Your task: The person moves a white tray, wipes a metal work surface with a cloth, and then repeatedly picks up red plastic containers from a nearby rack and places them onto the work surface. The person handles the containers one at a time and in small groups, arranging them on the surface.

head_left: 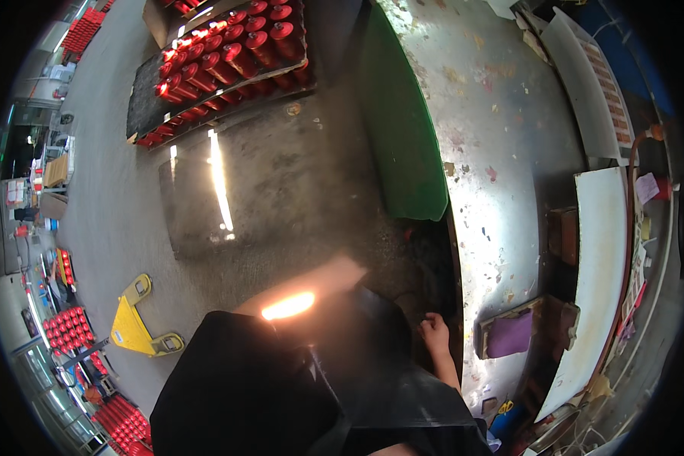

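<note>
My left hand reaches across in front of my black clothing, smeared by haze and glare, so its fingers do not show. A bright strip of light lies over that forearm. My right hand hangs low beside the metal-topped workbench, its fingers loosely curled and nothing visible in them. On the bench near this hand lies a purple pad in a dark frame. A green panel stands along the bench's left edge, ahead of both hands.
Several red cylinders stand in rows on a black-edged pallet ahead. A yellow pallet truck is on the floor to the left. More red cylinders are stacked at far left. A white panel borders the bench's right side.
</note>
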A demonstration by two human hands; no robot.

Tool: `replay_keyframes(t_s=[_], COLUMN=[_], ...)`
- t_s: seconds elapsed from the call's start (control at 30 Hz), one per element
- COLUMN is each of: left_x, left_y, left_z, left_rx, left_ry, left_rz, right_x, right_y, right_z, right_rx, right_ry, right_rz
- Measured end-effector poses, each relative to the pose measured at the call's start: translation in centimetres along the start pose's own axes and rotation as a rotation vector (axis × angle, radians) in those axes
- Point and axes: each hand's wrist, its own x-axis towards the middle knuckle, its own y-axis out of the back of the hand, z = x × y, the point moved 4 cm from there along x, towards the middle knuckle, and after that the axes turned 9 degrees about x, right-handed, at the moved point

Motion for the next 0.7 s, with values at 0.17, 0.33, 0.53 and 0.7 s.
replay_keyframes(t_s=[0.17,0.33,0.53,0.7], left_x=[-7.2,-12.4,-13.5,-11.4], left_y=[-3.1,-1.5,8.1,19.9], left_z=[-1.1,-3.5,-4.5,-2.7], left_rx=[-0.125,-0.49,-0.181,-0.077], left_ry=[0.112,0.18,0.204,0.039], left_rz=[-0.069,0.046,0.119,0.534], right_x=[-6.1,-10.0,-12.0,-14.4], right_y=[3.1,4.9,6.7,7.0], right_z=[-3.9,-8.9,-13.4,-13.1], right_rx=[-0.246,-0.404,-0.245,-0.164], right_ry=[-0.053,0.038,0.137,0.014], right_rz=[0.007,0.093,0.261,0.342])
